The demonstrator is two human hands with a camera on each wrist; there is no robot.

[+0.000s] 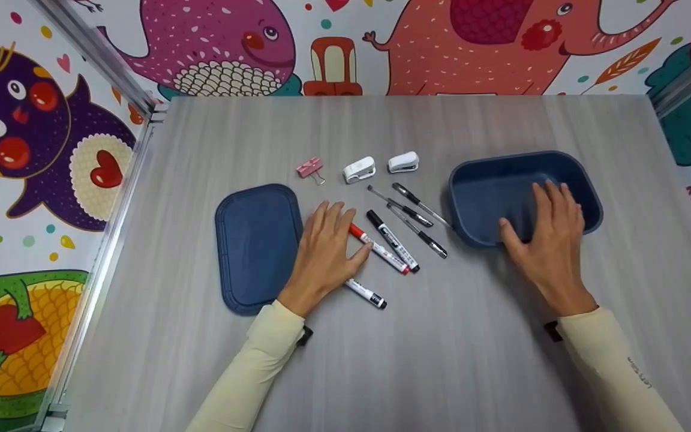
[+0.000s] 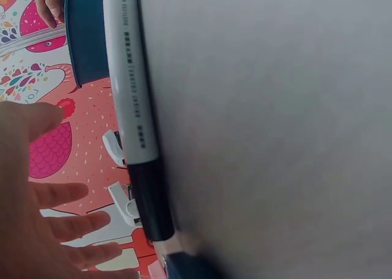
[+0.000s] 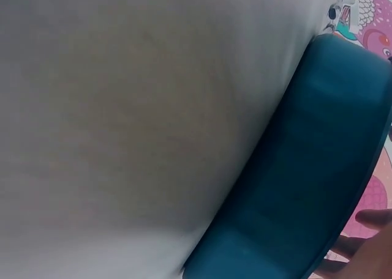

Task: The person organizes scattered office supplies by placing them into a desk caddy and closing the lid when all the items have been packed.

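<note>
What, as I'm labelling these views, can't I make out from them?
- Head view: the right lower edge of the blue lid, hidden by the left hand.
- Head view: the part of the blue tub beneath the right hand, hidden by that hand.
- Left wrist view: the upper end of the white marker, cut off by the top edge.
- Head view: lettering on the right sleeve, too small.

The bare left hand (image 1: pixel 324 252) lies back-up, fingers extended, thumb apart; the bare right hand (image 1: pixel 549 246) has fingers forward, thumb apart; pale-yellow-sleeved left forearm (image 1: pixel 246 372) and right forearm (image 1: pixel 612 360) angle inward
</note>
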